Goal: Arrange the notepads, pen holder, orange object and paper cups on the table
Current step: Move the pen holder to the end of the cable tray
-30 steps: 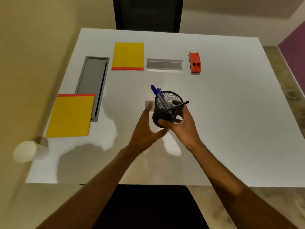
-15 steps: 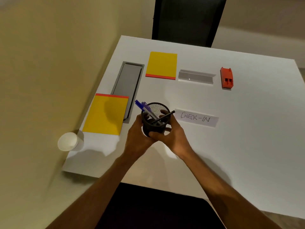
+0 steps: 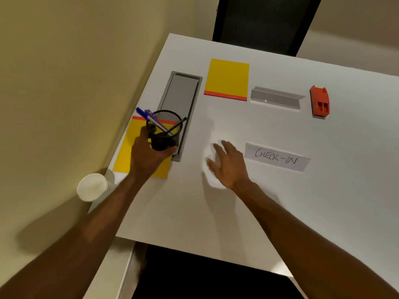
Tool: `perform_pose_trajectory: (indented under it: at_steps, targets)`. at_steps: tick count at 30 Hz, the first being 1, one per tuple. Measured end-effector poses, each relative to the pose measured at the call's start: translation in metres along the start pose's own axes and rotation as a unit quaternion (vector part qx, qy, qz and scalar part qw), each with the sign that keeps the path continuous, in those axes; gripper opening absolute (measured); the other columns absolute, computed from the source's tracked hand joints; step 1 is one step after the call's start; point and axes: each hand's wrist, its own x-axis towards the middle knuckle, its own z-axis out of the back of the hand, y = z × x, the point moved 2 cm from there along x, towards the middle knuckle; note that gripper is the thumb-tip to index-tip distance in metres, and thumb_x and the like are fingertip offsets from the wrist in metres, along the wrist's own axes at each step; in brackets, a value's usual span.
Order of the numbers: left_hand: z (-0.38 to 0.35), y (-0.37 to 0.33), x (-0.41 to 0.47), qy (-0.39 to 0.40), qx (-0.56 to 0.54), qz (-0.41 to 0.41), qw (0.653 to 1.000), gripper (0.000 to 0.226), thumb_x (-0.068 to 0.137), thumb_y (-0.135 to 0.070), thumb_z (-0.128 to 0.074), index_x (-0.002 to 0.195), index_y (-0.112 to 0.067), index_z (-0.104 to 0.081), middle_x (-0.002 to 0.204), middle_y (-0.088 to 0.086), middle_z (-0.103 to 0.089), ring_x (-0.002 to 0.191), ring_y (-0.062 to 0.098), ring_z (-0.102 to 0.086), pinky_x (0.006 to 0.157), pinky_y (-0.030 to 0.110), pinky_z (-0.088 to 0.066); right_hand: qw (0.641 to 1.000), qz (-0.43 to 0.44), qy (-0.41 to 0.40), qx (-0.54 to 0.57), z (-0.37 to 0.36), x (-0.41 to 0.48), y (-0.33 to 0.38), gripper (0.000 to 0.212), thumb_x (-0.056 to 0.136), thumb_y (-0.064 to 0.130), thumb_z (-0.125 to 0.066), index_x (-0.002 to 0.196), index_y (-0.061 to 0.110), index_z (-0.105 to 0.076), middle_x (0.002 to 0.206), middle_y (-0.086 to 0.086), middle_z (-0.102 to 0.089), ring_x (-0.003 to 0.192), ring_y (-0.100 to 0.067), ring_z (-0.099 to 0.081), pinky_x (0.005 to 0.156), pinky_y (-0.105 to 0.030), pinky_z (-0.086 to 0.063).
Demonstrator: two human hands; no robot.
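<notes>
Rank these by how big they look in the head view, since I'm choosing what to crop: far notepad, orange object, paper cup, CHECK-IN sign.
1. Far notepad
2. CHECK-IN sign
3. Paper cup, which sits nearer the camera, so its rank over the next is unsure
4. Orange object

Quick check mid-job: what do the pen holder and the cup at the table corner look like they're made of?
The pen holder, held in the left hand, looks like black metal mesh with a matte finish: the notepad shows through its wall. The cup looks like plain white paper, dull rather than shiny, though thin plastic can't be ruled out.
</notes>
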Motion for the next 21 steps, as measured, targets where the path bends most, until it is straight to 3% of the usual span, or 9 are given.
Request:
perform_pose_trajectory:
  at_steps: [3,5,10,15,21]
  targets:
    - [0.002,0.013,0.021,-0.011,-0.019,0.012,1.000,0.082,0.067,-0.026,-0.090,0.136,-0.016,-0.047,0.116,-0.007,-0.063,0.104,0.010,-0.061,0.075,-0.002,-0.042,0.992,0.034,0.053,-0.106,-0.023,0.025,-0.003,0.072,0.100,0.063,-0.019,0.159,0.025,-0.007,0.167,-0.007,0.006,0.153,-0.028,0.011,0.121,-0.050,0.005]
    - [0.003,0.022,0.035,-0.020,-0.031,0.012,0.999,0.085,0.067,-0.026,-0.090,0.139,-0.017,-0.044,0.123,-0.004,-0.063,0.109,0.012,-0.061,0.078,-0.003,-0.042,0.989,0.036,0.053,-0.135,-0.034,0.036,-0.004,0.075,0.096,0.068,-0.011,0.159,0.027,0.001,0.166,-0.005,0.012,0.151,-0.028,0.018,0.121,-0.054,0.010]
    - [0.000,0.042,0.064,-0.031,-0.036,0.027,0.999,0.086,0.068,-0.029,-0.089,0.140,-0.019,-0.044,0.127,-0.006,-0.061,0.114,0.008,-0.059,0.082,-0.002,-0.042,0.990,0.031,0.051,-0.125,-0.058,0.053,-0.009,0.077,0.094,0.071,-0.005,0.157,0.030,0.009,0.165,-0.002,0.019,0.150,-0.024,0.023,0.119,-0.059,0.006]
    - [-0.003,0.047,0.095,-0.088,-0.038,0.036,0.995,0.089,0.070,-0.026,-0.086,0.144,-0.014,-0.039,0.132,-0.003,-0.059,0.109,0.000,-0.053,0.078,-0.007,-0.037,0.989,0.042,-0.002,-0.141,-0.066,0.052,-0.012,0.074,0.098,0.068,-0.011,0.158,0.028,0.003,0.167,-0.003,0.008,0.153,-0.025,0.012,0.121,-0.058,0.000]
    - [-0.006,0.057,0.138,-0.137,-0.053,0.034,0.989,0.089,0.069,-0.023,-0.085,0.143,-0.008,-0.039,0.135,0.003,-0.057,0.113,0.004,-0.054,0.080,-0.003,-0.042,0.988,0.055,-0.026,-0.143,-0.070,0.053,-0.014,0.073,0.099,0.067,-0.014,0.159,0.027,-0.004,0.167,-0.004,0.001,0.154,-0.026,0.007,0.120,-0.059,-0.005]
